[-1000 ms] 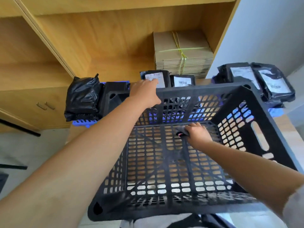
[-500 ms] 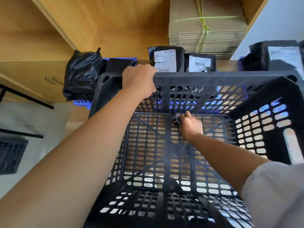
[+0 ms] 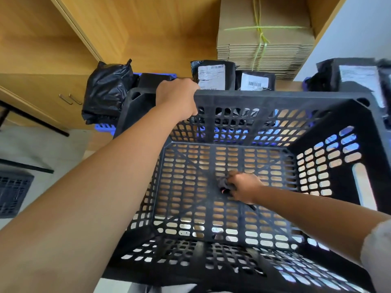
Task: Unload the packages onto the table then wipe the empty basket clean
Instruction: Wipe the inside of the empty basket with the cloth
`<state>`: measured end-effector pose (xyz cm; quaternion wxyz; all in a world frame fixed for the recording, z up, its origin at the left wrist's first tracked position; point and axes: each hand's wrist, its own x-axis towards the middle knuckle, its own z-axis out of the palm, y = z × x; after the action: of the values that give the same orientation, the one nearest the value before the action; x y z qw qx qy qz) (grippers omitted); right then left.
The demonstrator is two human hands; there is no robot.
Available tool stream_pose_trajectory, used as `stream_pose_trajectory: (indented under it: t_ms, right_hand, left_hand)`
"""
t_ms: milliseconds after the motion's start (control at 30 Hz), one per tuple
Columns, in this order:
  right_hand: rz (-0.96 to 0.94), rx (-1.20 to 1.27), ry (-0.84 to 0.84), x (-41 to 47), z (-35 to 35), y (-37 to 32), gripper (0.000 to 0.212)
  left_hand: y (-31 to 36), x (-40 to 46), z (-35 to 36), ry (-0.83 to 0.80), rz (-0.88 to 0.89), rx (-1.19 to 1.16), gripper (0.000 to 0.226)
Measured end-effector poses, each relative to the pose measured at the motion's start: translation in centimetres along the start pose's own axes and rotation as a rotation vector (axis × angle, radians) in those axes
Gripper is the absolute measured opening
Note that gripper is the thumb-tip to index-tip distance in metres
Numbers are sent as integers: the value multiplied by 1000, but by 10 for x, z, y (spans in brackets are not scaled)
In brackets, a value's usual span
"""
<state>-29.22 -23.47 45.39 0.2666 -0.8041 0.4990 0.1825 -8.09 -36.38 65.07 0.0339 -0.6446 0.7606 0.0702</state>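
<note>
At far left a crumpled black plastic bag (image 3: 106,89) sits beside the black basket (image 3: 275,97), a slotted plastic crate of rectangular holes with wood showing through its floor. The left hand (image 3: 176,98) curls over the basket's far rim near the left corner, fingers wrapped down the outer side. Deeper in, near the floor's centre, the right hand (image 3: 243,188) clutches a bunched dark cloth (image 3: 225,185) pressed against the grid. Behind the rim, glossy black packages (image 3: 213,75) with white barcode labels stand upright on the wooden table (image 3: 285,85), before a string-tied stack of flat cardboard (image 3: 264,39).
</note>
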Motion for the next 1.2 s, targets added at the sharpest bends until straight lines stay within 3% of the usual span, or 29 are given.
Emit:
stream_pose_trajectory:
  t_ms: [133,300,400,500,900,1067,1133,1200]
  right_hand:
    - [-54,-33,-157,2,-17,0,10]
    - [104,29,226,23,-51,14,26]
    - [175,17,221,34,-43,13,24]
    - [128,15,235,27,-18,3,25]
    - [-121,-30,-47,-44,44,-14,32]
    - [-226,14,-301,-55,21,-9,9]
    - [-205,23,-164,-56,9,1,9]
    - [-114,20,137,-44,-1,14,18]
  left_hand:
    - [0,1,0,1,-15,-3,16]
    - [0,0,1,-12,-32,-4,25]
    - [-2,2,4,-1,-20,0,19]
    - [-2,2,2,-12,-16,-7,18]
    - [-2,4,3,5,-5,-8,23]
    - [-1,3,3,10,-9,-7,24]
    - [0,3,3,10,-11,-12,24]
    - [-1,2,2,8,-20,-19,24]
